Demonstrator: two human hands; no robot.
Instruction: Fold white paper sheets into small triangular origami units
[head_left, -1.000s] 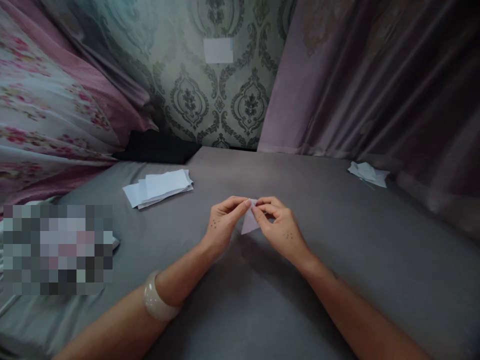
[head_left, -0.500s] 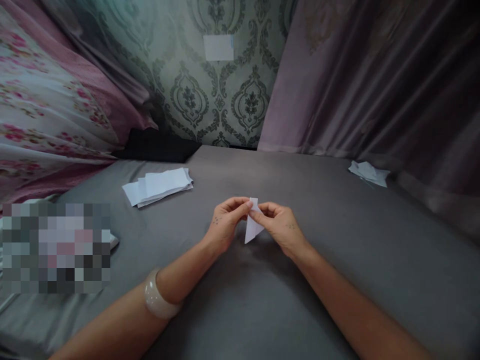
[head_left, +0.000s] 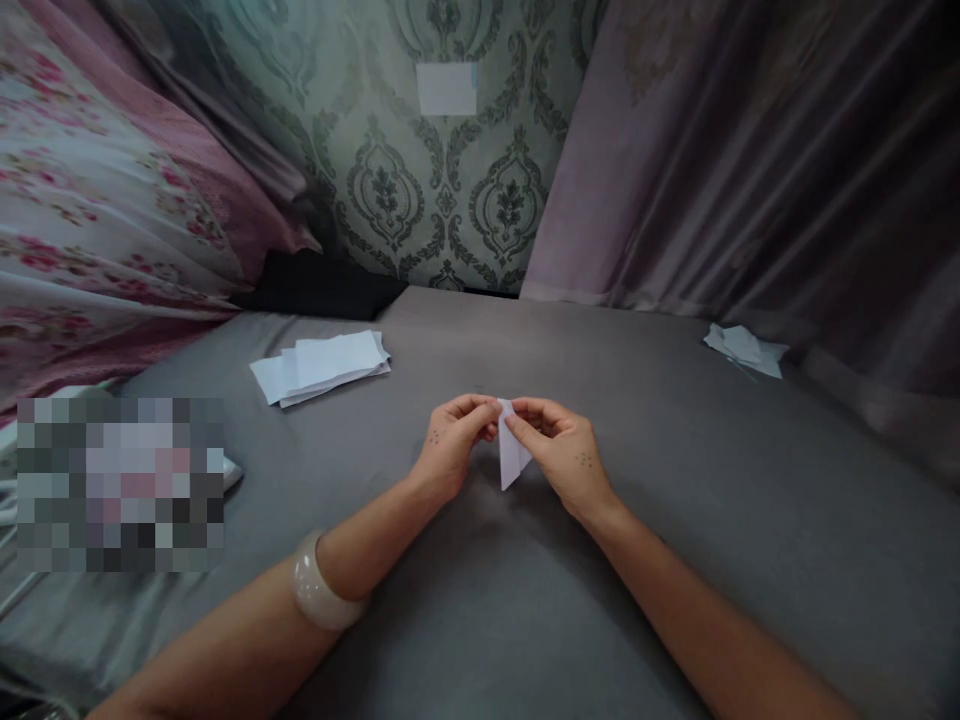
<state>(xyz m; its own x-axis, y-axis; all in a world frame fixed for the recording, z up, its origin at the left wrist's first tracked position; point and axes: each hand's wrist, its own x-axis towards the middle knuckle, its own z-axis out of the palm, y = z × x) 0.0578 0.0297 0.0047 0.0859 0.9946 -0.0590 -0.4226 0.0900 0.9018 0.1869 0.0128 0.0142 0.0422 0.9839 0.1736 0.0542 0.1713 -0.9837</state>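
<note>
A small folded piece of white paper (head_left: pixel 511 452) is held up over the grey sheet, its pointed end hanging down. My left hand (head_left: pixel 456 437) pinches its top edge from the left between thumb and fingers. From the other side my right hand (head_left: pixel 561 448) grips the same paper, with the thumb lying across its front near the top. The fingertips of both hands almost meet there, and the fingers behind the paper are partly hidden. A pale, shiny bangle (head_left: pixel 321 585) circles my left forearm.
On the grey sheet (head_left: pixel 465 335), a stack of white paper sheets (head_left: pixel 330 366) lies left of my hands. Crumpled white paper pieces (head_left: pixel 744 348) lie far right. Black cloth (head_left: pixel 322 287) rests by the patterned wall (head_left: pixel 450 160). A blurred-out area covers something at left.
The folded paper has turned slightly, its point now hanging more upright. My right thumb has shifted a little on its front. The whole view has moved slightly.
</note>
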